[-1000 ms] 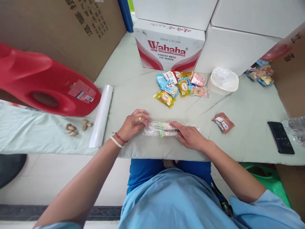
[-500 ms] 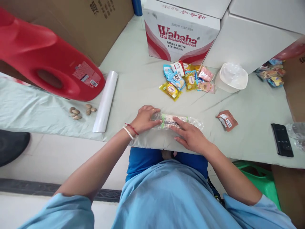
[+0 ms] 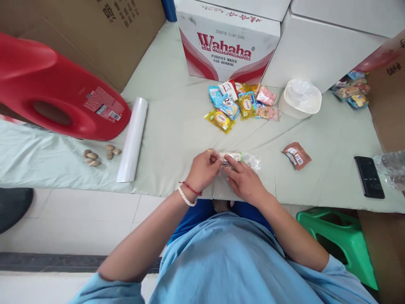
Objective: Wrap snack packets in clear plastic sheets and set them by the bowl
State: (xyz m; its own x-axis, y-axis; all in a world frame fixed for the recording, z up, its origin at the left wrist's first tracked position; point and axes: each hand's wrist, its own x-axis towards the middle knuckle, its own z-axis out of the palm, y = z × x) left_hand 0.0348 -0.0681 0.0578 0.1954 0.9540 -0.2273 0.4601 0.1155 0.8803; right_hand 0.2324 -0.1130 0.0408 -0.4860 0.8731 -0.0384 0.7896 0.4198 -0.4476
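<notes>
A small pale snack packet with green bands (image 3: 233,158), wrapped in clear plastic film (image 3: 253,161), lies near the table's front edge. At its left end, my left hand (image 3: 205,168) is closed in a pinch on the plastic film; the fingertips partly hide what they grip. My right hand (image 3: 245,179) rests on the packet from the right, with its fingers stretched out over the top. The film's crinkled right end spreads loose on the cloth.
A white film roll (image 3: 133,139), several nuts (image 3: 91,157) and a red jug (image 3: 63,93) stand left. Snack packets (image 3: 228,105) lie before a Wahaha box (image 3: 228,46). A white tub (image 3: 300,99), brown packet (image 3: 296,155) and phone (image 3: 369,176) are right.
My left hand has moved from lying spread on the film's left end to pinching it beside the packet. My right hand still lies on the packet. The view has shifted slightly.
</notes>
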